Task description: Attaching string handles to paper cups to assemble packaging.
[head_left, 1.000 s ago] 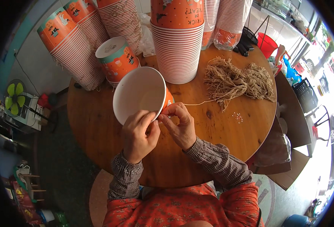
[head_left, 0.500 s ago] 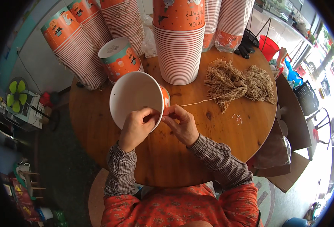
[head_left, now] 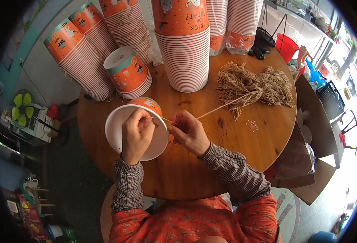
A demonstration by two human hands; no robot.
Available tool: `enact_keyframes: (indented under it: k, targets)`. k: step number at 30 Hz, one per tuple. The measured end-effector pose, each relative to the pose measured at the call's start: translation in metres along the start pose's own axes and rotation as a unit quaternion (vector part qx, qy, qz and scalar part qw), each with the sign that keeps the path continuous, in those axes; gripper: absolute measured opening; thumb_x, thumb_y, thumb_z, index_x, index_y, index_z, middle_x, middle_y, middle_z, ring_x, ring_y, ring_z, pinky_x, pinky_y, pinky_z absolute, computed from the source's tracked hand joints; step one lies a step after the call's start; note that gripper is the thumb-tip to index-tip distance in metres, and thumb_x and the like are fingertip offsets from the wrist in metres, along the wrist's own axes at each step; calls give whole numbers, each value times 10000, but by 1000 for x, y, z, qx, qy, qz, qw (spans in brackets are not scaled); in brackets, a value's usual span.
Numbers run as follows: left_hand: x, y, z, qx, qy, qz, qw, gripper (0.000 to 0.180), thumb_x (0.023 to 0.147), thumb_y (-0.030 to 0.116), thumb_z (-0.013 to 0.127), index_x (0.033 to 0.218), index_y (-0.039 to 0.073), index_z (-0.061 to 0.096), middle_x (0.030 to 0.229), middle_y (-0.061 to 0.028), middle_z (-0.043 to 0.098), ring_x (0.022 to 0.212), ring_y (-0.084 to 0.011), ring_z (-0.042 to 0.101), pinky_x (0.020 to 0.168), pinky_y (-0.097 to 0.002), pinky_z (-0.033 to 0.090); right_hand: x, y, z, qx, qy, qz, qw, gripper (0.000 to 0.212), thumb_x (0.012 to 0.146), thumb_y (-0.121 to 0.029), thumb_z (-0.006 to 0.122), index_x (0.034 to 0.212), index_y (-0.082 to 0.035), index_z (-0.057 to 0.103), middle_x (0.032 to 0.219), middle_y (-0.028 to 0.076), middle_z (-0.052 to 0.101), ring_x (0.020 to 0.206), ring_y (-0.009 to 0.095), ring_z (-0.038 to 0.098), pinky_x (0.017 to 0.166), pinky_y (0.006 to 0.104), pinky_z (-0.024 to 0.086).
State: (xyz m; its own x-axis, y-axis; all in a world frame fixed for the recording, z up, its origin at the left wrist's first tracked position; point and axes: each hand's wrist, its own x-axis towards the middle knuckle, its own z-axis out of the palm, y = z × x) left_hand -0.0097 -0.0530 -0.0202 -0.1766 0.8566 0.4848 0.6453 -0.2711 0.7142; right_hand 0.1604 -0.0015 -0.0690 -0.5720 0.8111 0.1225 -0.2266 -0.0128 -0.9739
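Observation:
A white-lined orange paper bucket [head_left: 115, 127] lies tipped with its open mouth toward me. My left hand [head_left: 137, 135] reaches into that mouth, thumb and fingers pinched on the end of a thin tan cord [head_left: 215, 108]. Just outside the right rim, my right hand [head_left: 190, 133] pinches the same cord between thumb and fingers. From there the cord runs taut up to a loose tan bundle of cords [head_left: 243, 87]. Whether the bucket rests on the table or is propped by my fingers, I cannot tell.
A tall bucket stack [head_left: 186, 60] stands ahead, with leaning stacks [head_left: 79, 56] and a short upside-down stack [head_left: 128, 75] at left. Plastic-wrapped stacks [head_left: 241, 28] stand behind. Small white beads [head_left: 251, 126] lie on the round wooden table [head_left: 227, 162]. An open carton [head_left: 316, 133] sits right.
The bucket has tilted and shifted left and down. My left hand has gone further inside its mouth, drawing the cord through, and the cord is tighter.

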Motion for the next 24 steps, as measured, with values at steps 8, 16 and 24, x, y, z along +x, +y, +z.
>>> enact_keyframes:
  k: [8, 16, 24]
  targets:
    - [13, 31, -7, 60, -61, 143, 986, 50, 785, -12, 554, 802, 1, 509, 729, -108, 588, 671, -215, 609, 608, -318, 479, -6, -2, 8, -91, 10, -55, 994, 357, 891, -62, 625, 1168, -14, 405, 788, 72, 633, 625, 103, 621, 558, 230, 514]
    - [22, 39, -4, -48, -152, 41, 986, 53, 805, 0, 569, 809, -21, 521, 739, -107, 590, 688, -218, 610, 620, -319, 487, -11, -28, 8, 71, 28, -1, 997, 274, 912, -44, 580, 1148, -48, 442, 719, 34, 614, 560, 66, 563, 457, 232, 455]
    - [6, 51, 20, -38, -127, 89, 987, 333, 847, 79, 638, 1147, 3, 514, 1010, -140, 605, 919, -274, 608, 792, -354, 501, -11, -13, -7, -128, 54, -142, 980, 194, 842, -35, 623, 1035, -10, 631, 868, 128, 654, 695, 172, 635, 618, 289, 501]
